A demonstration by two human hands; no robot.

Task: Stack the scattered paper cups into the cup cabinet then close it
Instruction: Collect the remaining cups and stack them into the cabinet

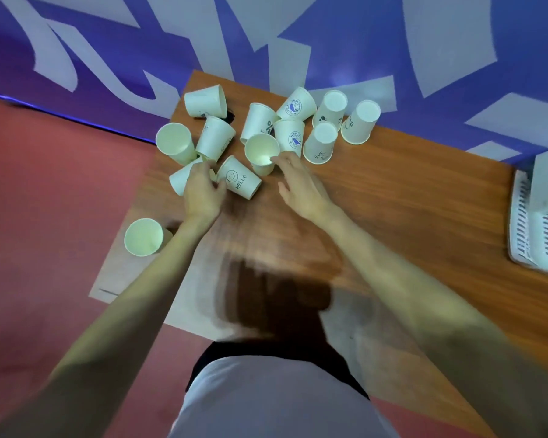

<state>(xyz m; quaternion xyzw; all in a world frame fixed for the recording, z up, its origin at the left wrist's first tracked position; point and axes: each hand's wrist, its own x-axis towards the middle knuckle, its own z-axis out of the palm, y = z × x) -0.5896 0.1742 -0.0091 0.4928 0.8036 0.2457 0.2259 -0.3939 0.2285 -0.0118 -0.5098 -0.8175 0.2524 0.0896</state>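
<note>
Both hands blur mid-frame: my left hand (203,192) hides a tipped cup (181,180) it grips; right hand (299,181) spread loose beside an upright cup (262,153).

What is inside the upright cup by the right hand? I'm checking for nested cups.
The cup looks empty: pale wall and lit bottom. No nested cup shows.

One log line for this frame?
left hand: grips lying white paper cup | right hand: open, at upright white paper cup | stacked: none

white slatted unit (538,216) cropped at right edge
</note>
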